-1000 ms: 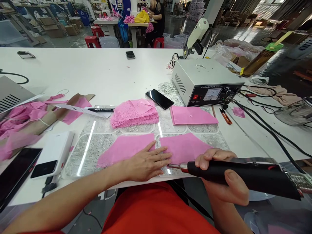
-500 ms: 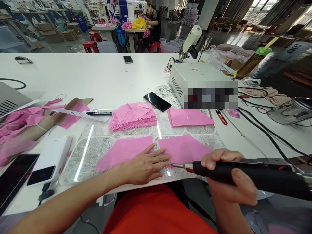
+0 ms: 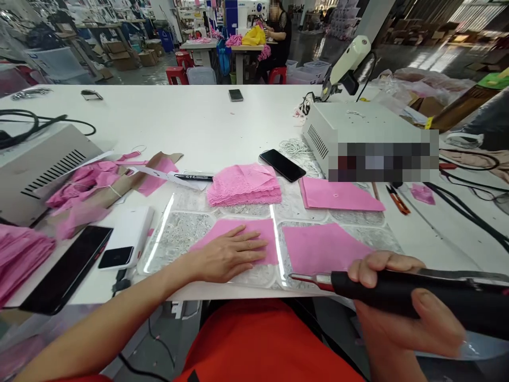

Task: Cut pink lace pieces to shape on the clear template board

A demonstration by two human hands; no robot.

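The work in hand looks like laying out cut pink cloth and keeping it flat beside a ready tool, a judgement made from how things lie. The left hand (image 3: 228, 257) rests palm down with its fingers a little apart, pressing on the left pink piece (image 3: 267, 229) and gripping nothing that shows. The right hand (image 3: 401, 326) is closed around a black-handled tool (image 3: 392, 301), whose thin metal tip points left, just beside the near edge of the right pink piece (image 3: 324, 246). Both pieces lie on a clear panelled mat (image 3: 181, 233) near the front of the white table (image 3: 178, 116), with a narrow gap between them; beyond them sit a lacy pink stack (image 3: 244, 185) to the left and a smooth pink stack (image 3: 338, 194) to the right. Any next move with the tool would seem to call for smooth cloth, a steady grip, and a tip well clear of the left fingers (they are apart from it here). The left hand and forearm cover much of the left piece, so its near outline is hidden. Whether the tip touches the mat or hangs just over it, I cannot tell. The tool's rear end is cut off at the right, and the front of the grey box (image 3: 358, 122) is pixelated, its controls unreadable.
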